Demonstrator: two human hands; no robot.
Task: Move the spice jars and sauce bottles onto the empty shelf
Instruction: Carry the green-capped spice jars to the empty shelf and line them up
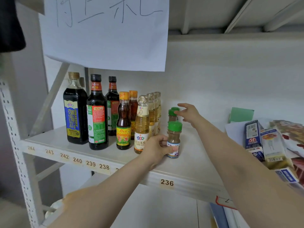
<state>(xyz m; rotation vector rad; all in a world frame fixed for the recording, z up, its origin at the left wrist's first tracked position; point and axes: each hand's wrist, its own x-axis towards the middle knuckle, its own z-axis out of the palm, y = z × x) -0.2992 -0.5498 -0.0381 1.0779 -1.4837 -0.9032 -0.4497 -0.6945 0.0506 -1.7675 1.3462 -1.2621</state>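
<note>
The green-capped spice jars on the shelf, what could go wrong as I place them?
The left hand grips the front green-capped spice jar right beside the pale rice vinegar bottle; a nudge might tip that tight row. The right hand reaches over the rear green-capped jars and could knock them over.

Even soft light, curved blurry edges

The left hand (156, 148) covers the front spice jar (174, 139)'s lower label; the rear jars (172, 113) at twelve o'clock show only caps; packets (271, 145) at three o'clock run off frame; back vinegar bottles (155, 109) overlap
</note>
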